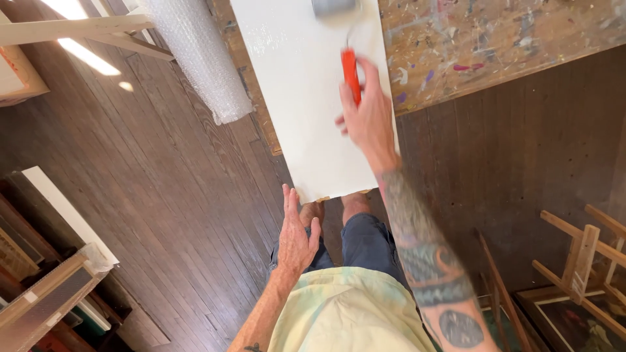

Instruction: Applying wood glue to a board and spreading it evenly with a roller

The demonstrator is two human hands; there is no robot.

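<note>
A white-coated board (306,91) lies on a paint-spattered wooden table (495,39), its near end sticking out past the table edge. My right hand (368,117) grips the orange handle (351,73) of a paint roller. The roller's grey sleeve (334,6) rests on the board at the far end, cut off by the frame's top. My left hand (297,234) hangs free below the board's near edge, fingers loosely spread, holding nothing. Bare feet and blue trousers show beneath it.
A roll of bubble wrap (199,55) leans at the table's left side. Dark plank floor (156,195) runs below. Stacked frames and boards (45,274) stand at the lower left. A wooden easel (580,261) and a painting are at the lower right.
</note>
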